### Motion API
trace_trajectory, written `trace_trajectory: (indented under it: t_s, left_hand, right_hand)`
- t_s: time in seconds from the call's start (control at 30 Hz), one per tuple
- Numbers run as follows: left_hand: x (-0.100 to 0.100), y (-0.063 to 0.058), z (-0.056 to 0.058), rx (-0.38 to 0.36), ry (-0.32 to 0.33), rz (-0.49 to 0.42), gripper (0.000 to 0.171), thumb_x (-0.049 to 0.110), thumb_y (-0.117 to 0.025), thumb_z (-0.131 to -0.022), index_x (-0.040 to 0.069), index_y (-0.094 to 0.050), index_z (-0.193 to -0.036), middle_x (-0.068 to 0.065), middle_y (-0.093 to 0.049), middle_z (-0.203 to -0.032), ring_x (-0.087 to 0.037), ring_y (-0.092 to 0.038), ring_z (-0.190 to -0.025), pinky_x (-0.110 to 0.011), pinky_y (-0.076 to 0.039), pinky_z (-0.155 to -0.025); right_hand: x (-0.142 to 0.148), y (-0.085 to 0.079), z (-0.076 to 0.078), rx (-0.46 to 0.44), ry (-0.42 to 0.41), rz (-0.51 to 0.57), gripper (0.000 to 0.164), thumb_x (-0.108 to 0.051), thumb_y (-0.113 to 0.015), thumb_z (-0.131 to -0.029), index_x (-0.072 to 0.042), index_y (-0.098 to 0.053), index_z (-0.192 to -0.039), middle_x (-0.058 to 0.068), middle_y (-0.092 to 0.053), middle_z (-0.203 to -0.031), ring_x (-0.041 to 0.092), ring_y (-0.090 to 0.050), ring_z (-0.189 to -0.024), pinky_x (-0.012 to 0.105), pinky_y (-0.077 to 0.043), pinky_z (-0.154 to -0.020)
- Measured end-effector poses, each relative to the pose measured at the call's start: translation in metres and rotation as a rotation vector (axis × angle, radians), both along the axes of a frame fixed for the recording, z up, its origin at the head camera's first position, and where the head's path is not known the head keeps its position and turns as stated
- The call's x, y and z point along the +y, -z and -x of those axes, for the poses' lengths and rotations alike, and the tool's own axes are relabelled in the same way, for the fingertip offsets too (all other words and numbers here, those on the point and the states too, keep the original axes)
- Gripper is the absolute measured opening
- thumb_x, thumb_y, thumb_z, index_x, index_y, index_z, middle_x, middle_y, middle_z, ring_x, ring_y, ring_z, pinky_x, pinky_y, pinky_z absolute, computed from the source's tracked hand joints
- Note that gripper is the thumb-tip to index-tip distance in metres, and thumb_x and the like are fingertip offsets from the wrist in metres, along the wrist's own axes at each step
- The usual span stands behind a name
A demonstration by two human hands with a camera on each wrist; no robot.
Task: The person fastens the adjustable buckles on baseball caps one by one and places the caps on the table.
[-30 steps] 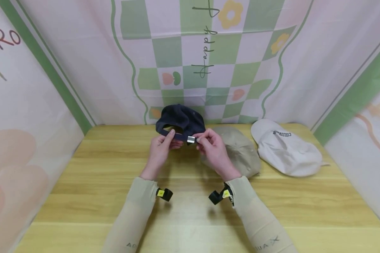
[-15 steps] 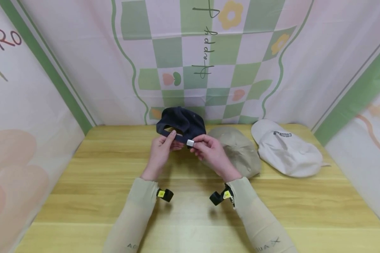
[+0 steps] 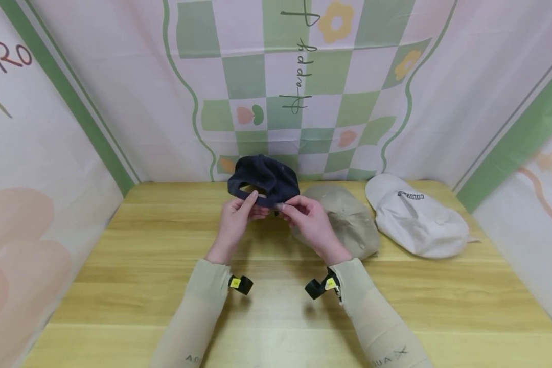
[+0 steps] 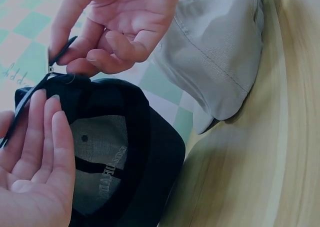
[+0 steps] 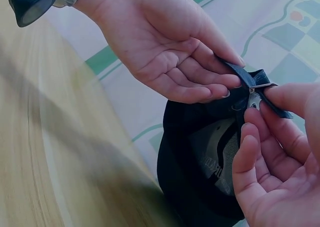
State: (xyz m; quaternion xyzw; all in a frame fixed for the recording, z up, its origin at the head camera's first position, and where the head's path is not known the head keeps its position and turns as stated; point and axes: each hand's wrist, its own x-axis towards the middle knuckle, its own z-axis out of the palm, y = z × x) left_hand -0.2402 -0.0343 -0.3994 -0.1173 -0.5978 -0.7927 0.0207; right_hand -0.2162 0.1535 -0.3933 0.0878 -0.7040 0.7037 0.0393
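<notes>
A navy baseball cap (image 3: 266,176) is held up near the back of the table, its rear opening and strap facing me. My left hand (image 3: 233,222) pinches the strap (image 4: 22,109) between thumb and fingers, left of the buckle. At the metal buckle (image 5: 262,87), my right hand (image 3: 309,224) pinches with thumb and fingertips; in the right wrist view a loose strap end sticks out past it. The head view leaves most of the buckle hidden by the right fingers. Inside the cap, the left wrist view shows a grey lining (image 4: 100,157) with reversed lettering.
Just right of my right hand lies a khaki cap (image 3: 349,220), partly behind that hand. Further right is an off-white cap (image 3: 418,220) with dark lettering. The wooden table (image 3: 142,266) ends at a patterned cloth backdrop (image 3: 244,76) behind the caps.
The cap has dipped slightly. My right fingers have shifted a little left and down onto the buckle, whose bright face showed before and is now mostly out of sight. The left hand keeps its pinch.
</notes>
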Motion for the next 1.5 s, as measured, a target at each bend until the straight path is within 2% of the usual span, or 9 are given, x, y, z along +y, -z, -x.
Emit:
trace_trajectory:
  t_s: [0.13,0.3,0.5,0.83,1.03,1.3,1.5]
  left_hand:
    - [-0.0003,-0.0017,0.0013,-0.022,-0.031,-0.037,0.030,0.019,-0.062,-0.105,-0.009,-0.072,-0.104,-0.008,-0.073,-0.079,-0.017,-0.071,-0.072,-0.031,-0.060,-0.074]
    - [-0.0005,-0.0034,0.0017,-0.016,-0.043,-0.015,0.029,0.019,-0.064,-0.104,-0.009,-0.072,-0.105,-0.011,-0.074,-0.081,-0.019,-0.072,-0.074,-0.034,-0.060,-0.077]
    - [0.0018,-0.0040,0.0004,0.008,-0.050,-0.007,0.023,0.011,-0.065,-0.102,-0.008,-0.070,-0.090,-0.015,-0.074,-0.081,-0.019,-0.073,-0.073,-0.035,-0.061,-0.076]
    - [0.0036,-0.0033,-0.0006,0.017,-0.054,-0.025,0.021,0.010,-0.064,-0.102,-0.006,-0.068,-0.090,-0.016,-0.074,-0.080,-0.018,-0.073,-0.073,-0.033,-0.061,-0.074]
    - [0.0035,-0.0013,0.0004,0.028,-0.045,-0.028,0.020,0.008,-0.063,-0.102,-0.007,-0.068,-0.090,-0.016,-0.073,-0.080,-0.019,-0.073,-0.072,-0.033,-0.061,-0.074]
    - [0.0046,0.0002,0.0016,0.031,-0.035,-0.039,0.018,0.007,-0.064,-0.102,-0.006,-0.070,-0.091,-0.013,-0.073,-0.079,-0.019,-0.072,-0.071,-0.034,-0.061,-0.074]
    - [0.0049,-0.0001,0.0008,0.023,-0.034,-0.049,0.019,0.008,-0.064,-0.102,-0.007,-0.070,-0.093,-0.012,-0.073,-0.078,-0.018,-0.072,-0.071,-0.033,-0.061,-0.073]
  right_hand:
    - [0.0013,-0.0005,-0.0001,0.040,0.021,-0.005,0.014,-0.007,-0.069,-0.098,0.005,-0.065,-0.092,0.011,-0.066,-0.081,0.019,-0.060,-0.072,0.027,-0.052,-0.064]
    - [0.0019,-0.0018,0.0011,0.071,0.042,0.051,0.010,0.000,-0.064,-0.099,0.007,-0.062,-0.092,0.011,-0.064,-0.085,0.020,-0.061,-0.073,0.025,-0.052,-0.064]
    - [0.0014,-0.0033,0.0019,0.090,0.071,0.108,0.010,0.008,-0.056,-0.097,0.007,-0.057,-0.088,0.011,-0.061,-0.096,0.015,-0.061,-0.075,0.024,-0.052,-0.064]
    - [0.0021,-0.0036,0.0010,0.100,0.061,0.114,0.011,0.009,-0.054,-0.097,0.006,-0.055,-0.086,0.015,-0.063,-0.100,0.017,-0.060,-0.074,0.024,-0.051,-0.064]
    - [0.0026,-0.0012,0.0029,0.112,0.050,0.109,0.012,0.008,-0.055,-0.098,0.008,-0.053,-0.087,0.015,-0.066,-0.099,0.023,-0.059,-0.074,0.024,-0.051,-0.064]
    - [0.0026,-0.0015,0.0020,0.101,0.035,0.102,0.013,0.008,-0.052,-0.098,0.005,-0.051,-0.085,0.016,-0.068,-0.103,0.017,-0.060,-0.076,0.024,-0.051,-0.067]
    - [0.0028,-0.0001,0.0027,0.083,0.008,0.099,0.014,0.006,-0.056,-0.098,0.002,-0.053,-0.085,0.011,-0.069,-0.091,0.017,-0.061,-0.074,0.024,-0.051,-0.065]
